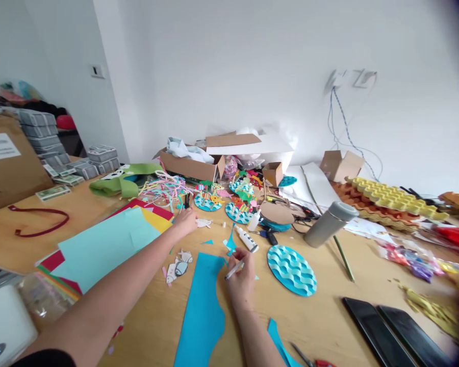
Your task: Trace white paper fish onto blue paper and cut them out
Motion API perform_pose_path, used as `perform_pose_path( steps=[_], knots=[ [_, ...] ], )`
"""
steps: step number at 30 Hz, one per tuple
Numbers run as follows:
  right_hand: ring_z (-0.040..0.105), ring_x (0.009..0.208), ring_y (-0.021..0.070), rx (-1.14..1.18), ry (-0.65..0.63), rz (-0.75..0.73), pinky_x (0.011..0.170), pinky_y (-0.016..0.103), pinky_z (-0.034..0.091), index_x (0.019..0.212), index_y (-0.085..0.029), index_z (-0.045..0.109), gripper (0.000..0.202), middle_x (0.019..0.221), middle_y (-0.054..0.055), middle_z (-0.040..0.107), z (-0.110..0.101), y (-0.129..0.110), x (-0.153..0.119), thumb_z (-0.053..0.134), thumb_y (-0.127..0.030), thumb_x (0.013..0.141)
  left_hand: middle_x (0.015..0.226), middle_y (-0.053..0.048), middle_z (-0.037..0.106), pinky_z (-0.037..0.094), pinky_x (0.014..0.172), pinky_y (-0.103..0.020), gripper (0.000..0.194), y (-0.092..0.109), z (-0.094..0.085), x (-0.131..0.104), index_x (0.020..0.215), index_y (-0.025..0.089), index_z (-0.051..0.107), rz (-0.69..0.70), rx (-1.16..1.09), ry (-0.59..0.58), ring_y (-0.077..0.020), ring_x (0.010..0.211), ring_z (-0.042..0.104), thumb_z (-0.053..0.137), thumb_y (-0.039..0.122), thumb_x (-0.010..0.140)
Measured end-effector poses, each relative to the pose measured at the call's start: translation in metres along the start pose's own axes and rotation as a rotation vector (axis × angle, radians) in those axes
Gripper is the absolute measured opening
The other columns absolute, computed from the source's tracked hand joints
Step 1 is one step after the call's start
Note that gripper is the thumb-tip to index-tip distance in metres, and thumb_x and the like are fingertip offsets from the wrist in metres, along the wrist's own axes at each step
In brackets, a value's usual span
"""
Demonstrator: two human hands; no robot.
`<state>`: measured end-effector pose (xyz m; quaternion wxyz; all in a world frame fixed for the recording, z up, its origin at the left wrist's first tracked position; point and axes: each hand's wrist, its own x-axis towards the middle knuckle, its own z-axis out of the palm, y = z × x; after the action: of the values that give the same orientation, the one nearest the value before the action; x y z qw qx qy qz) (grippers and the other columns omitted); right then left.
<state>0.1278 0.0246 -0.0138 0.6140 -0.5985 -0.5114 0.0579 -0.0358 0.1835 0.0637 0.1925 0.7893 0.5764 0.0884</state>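
My right hand [241,278] is closed round a white pen [234,269], just right of a blue paper sheet [201,311] with a wavy cut edge. Farther off, my left hand [185,221] reaches to the left of a small white paper fish [204,223]; its fingertips are too small to make out, and a black item [187,200] stands at them. More paper fish [178,267] lie left of the blue sheet. A white glue bottle [247,239] rests beyond my right hand. On the right is an oval [291,270] covered with wavy blue strips.
A grey tumbler [330,224] stands right of centre. Two black phones [378,331] and scissors [309,361] lie near the front. Light blue paper [107,244] is stacked at left. Cardboard boxes [191,165] and yellow egg trays [393,196] line the back.
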Motion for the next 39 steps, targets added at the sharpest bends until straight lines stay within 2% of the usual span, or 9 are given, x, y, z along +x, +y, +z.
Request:
perform_pose_path(
  steps=[4,7,10,14,19,24,27,32,39],
  knots=[
    [0.059,0.082,0.0225,-0.027,-0.024,0.029,0.074,0.04,0.049,0.097,-0.021,0.051,0.014,0.088,0.004,0.058,0.0,-0.004,0.0,0.051,-0.028,0.085,0.123,-0.009,0.057,0.051,0.088,-0.044,0.032,0.005,-0.01,-0.043,0.12,0.018,0.057,0.12,0.055,-0.055,-0.0232,0.105,0.059,0.058,0.034,0.092],
    [0.058,0.083,0.0219,-0.03,-0.024,0.023,0.075,0.04,0.048,0.097,-0.021,0.05,0.013,0.088,0.004,0.058,-0.001,-0.008,0.0,0.049,-0.027,0.086,0.119,-0.007,0.064,0.041,0.102,-0.038,0.025,0.015,-0.017,-0.092,0.11,0.022,0.064,0.215,0.044,-0.09,-0.0243,0.118,0.054,0.062,0.019,0.086],
    [0.057,0.083,0.0214,-0.047,-0.007,-0.002,0.077,0.039,0.047,0.096,-0.021,0.05,0.011,0.087,0.004,0.056,-0.003,-0.011,0.0,0.049,-0.026,0.086,0.122,-0.005,0.064,0.035,0.107,-0.036,0.032,0.028,-0.019,-0.149,0.115,0.022,0.063,0.3,0.025,-0.124,-0.0234,0.122,0.051,0.065,0.021,0.083],
    [0.056,0.084,0.0215,-0.034,0.003,-0.045,0.079,0.04,0.046,0.096,-0.021,0.05,0.011,0.088,0.004,0.056,-0.006,-0.016,0.0,0.049,-0.027,0.086,0.137,-0.009,0.054,0.025,0.113,-0.047,0.055,0.034,-0.012,-0.215,0.132,0.024,0.053,0.407,0.029,-0.137,-0.0296,0.135,0.037,0.07,0.03,0.08],
    [0.056,0.084,0.0217,-0.009,0.009,-0.094,0.08,0.04,0.046,0.094,-0.021,0.05,0.01,0.086,0.004,0.057,-0.011,-0.023,0.003,0.049,-0.027,0.087,0.158,-0.007,0.021,0.019,0.114,-0.057,0.104,0.014,0.009,-0.266,0.15,0.037,0.018,0.365,-0.026,-0.428,-0.0355,0.145,0.012,0.081,0.045,0.068],
    [0.057,0.09,0.023,-0.032,-0.008,-0.071,0.078,0.039,0.047,0.094,-0.021,0.051,0.01,0.092,0.006,0.059,-0.021,-0.025,0.018,0.048,-0.027,0.087,0.16,-0.005,0.0,0.016,0.112,-0.064,0.119,-0.005,0.031,-0.293,0.15,0.041,0.002,0.387,-0.044,-0.522,-0.0373,0.145,-0.001,0.084,0.038,0.063],
    [0.059,0.081,0.0229,-0.056,-0.143,-0.064,0.067,0.035,0.047,0.087,-0.021,0.054,0.007,0.084,0.006,0.062,-0.027,-0.027,0.025,0.049,-0.027,0.086,0.16,-0.005,-0.002,0.014,0.114,-0.062,0.116,-0.006,0.039,-0.297,0.15,0.041,0.002,0.409,-0.005,-0.505,-0.0366,0.145,-0.003,0.081,0.031,0.066],
    [0.06,0.077,0.0228,-0.098,-0.386,-0.109,0.07,0.036,0.045,0.077,-0.023,0.058,0.01,0.076,0.003,0.068,-0.041,-0.039,0.021,0.051,-0.025,0.084,0.161,-0.005,0.002,0.015,0.114,-0.062,0.118,-0.007,0.049,-0.291,0.149,0.042,-0.004,0.378,-0.012,-0.449,-0.0374,0.145,-0.001,0.081,0.045,0.067],
    [0.059,0.086,0.0251,-0.156,-0.46,-0.08,0.074,0.038,0.046,0.083,-0.023,0.059,0.016,0.088,0.006,0.069,-0.07,-0.048,-0.002,0.046,-0.029,0.091,0.16,-0.011,0.001,0.014,0.113,-0.064,0.129,-0.012,0.055,-0.279,0.151,0.038,-0.002,0.435,0.008,-0.439,-0.0412,0.144,0.0,0.084,0.056,0.057]
  ],
)
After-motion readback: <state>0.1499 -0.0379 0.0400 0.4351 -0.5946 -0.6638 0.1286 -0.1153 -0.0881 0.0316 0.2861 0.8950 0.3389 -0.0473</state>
